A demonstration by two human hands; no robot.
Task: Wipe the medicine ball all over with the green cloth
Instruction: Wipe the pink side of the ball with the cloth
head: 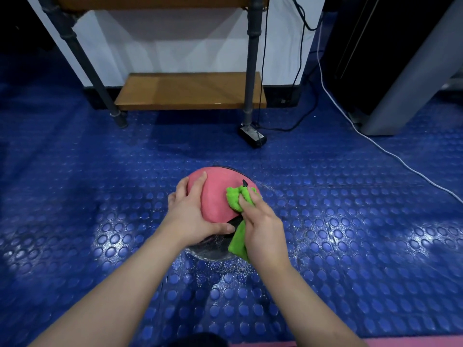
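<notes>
The medicine ball [218, 194] is pink on top and black underneath, and it lies on the blue studded floor in the middle of the view. My left hand [193, 211] lies spread on its left side, thumb reaching across the near black part. My right hand [260, 221] grips the green cloth [236, 200] and presses it against the ball's right side. Part of the cloth [238, 244] hangs down under my right palm. The ball's far underside is hidden.
The blue studded floor mat [350, 221] looks wet and speckled around the ball. A pipe-framed wooden shelf [188, 91] stands behind. A black power adapter [253, 136] with cables lies near its right leg, and a white cable [390, 151] runs across the right. A pink mat edge [400, 343] shows at the bottom.
</notes>
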